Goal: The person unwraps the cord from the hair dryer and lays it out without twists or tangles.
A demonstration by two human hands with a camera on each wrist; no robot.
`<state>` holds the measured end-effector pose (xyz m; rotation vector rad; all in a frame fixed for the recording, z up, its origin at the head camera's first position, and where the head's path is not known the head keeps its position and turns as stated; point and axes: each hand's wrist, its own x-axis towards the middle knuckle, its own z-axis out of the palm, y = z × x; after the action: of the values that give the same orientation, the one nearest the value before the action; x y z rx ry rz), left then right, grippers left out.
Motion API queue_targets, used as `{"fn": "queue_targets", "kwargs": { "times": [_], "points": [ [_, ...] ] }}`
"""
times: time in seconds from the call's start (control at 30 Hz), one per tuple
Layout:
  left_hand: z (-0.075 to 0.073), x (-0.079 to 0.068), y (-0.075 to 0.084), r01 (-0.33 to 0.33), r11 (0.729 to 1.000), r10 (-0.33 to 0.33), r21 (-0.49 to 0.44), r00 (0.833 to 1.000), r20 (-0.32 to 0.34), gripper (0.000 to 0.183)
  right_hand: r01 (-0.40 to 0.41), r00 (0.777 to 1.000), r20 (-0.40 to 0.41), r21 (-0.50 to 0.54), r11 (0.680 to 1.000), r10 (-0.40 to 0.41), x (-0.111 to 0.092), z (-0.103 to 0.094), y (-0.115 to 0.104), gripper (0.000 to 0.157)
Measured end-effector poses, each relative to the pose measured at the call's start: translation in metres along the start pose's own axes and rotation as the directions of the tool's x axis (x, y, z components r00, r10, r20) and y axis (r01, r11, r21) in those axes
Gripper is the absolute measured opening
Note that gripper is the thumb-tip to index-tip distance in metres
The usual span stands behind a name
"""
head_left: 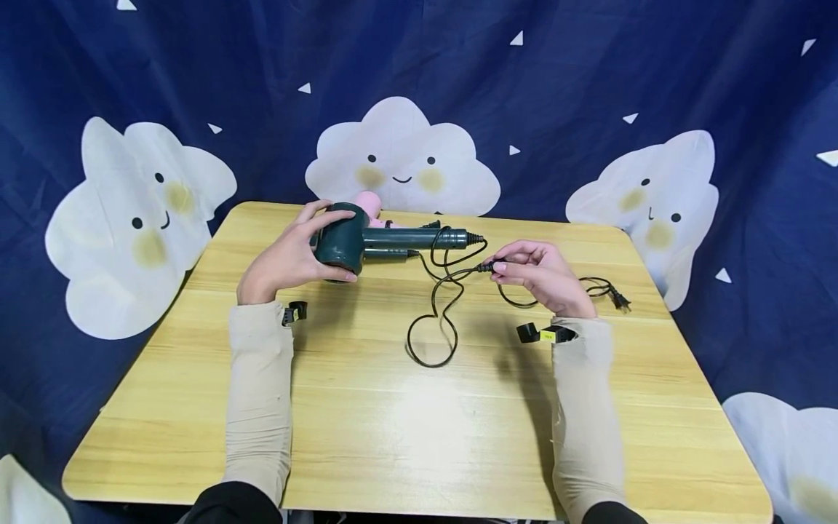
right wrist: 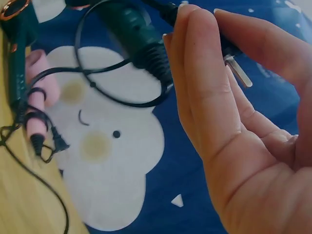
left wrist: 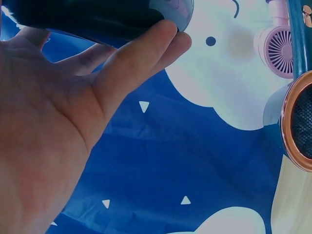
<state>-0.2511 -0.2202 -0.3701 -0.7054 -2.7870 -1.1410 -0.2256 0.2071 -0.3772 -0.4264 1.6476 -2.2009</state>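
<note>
A dark green hair dryer (head_left: pixel 419 239) is held above the table, its handle pointing right. My left hand (head_left: pixel 284 255) grips its barrel from the left, thumb below and fingers over the top. From the handle a black cord (head_left: pixel 432 364) hangs in loops. My right hand (head_left: pixel 540 276) pinches the black plug (head_left: pixel 487 267) between thumb and fingertips; a metal prong (right wrist: pixel 240 72) sticks out beside the fingers in the right wrist view. Behind the held dryer lies a second green hair dryer (head_left: pixel 386 255), mostly hidden, with a copper-coloured rim (left wrist: pixel 288 122) in the left wrist view.
A pink hair dryer (head_left: pixel 369 204) lies at the table's back edge, with a black plug (right wrist: pixel 59 141) near its handle. Another black plug (head_left: pixel 618 298) rests on the wooden table (head_left: pixel 419 451) at the right. A blue curtain (head_left: pixel 262 44) with clouds hangs behind.
</note>
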Motion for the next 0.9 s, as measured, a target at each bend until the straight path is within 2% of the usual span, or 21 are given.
{"fn": "queue_targets", "kwargs": {
  "times": [0.17,0.4,0.57,0.8,0.9],
  "points": [
    [-0.001,0.000,0.001,-0.016,1.000,0.016,-0.007,1.000,-0.006,0.101,-0.058,0.998,0.003,0.012,0.998,0.058,0.006,-0.009,0.011,0.021],
    [-0.001,-0.001,0.001,-0.012,1.000,0.012,-0.007,1.000,0.002,0.100,-0.088,0.996,0.005,0.035,0.995,0.088,0.015,-0.021,0.026,0.022],
    [0.000,0.000,0.003,-0.025,1.000,0.025,-0.005,1.000,0.015,0.099,-0.121,0.993,-0.006,0.004,0.993,0.122,0.018,-0.025,0.036,0.021],
    [0.006,0.002,0.007,-0.048,0.999,0.048,-0.004,0.998,0.030,0.098,-0.151,0.986,-0.079,-0.016,0.988,0.149,0.020,-0.025,0.039,0.018],
    [0.008,0.003,0.010,-0.045,0.999,0.045,-0.007,0.998,0.045,0.098,-0.131,0.984,-0.119,0.003,0.991,0.131,0.021,-0.026,0.039,0.016]
  ]
}}
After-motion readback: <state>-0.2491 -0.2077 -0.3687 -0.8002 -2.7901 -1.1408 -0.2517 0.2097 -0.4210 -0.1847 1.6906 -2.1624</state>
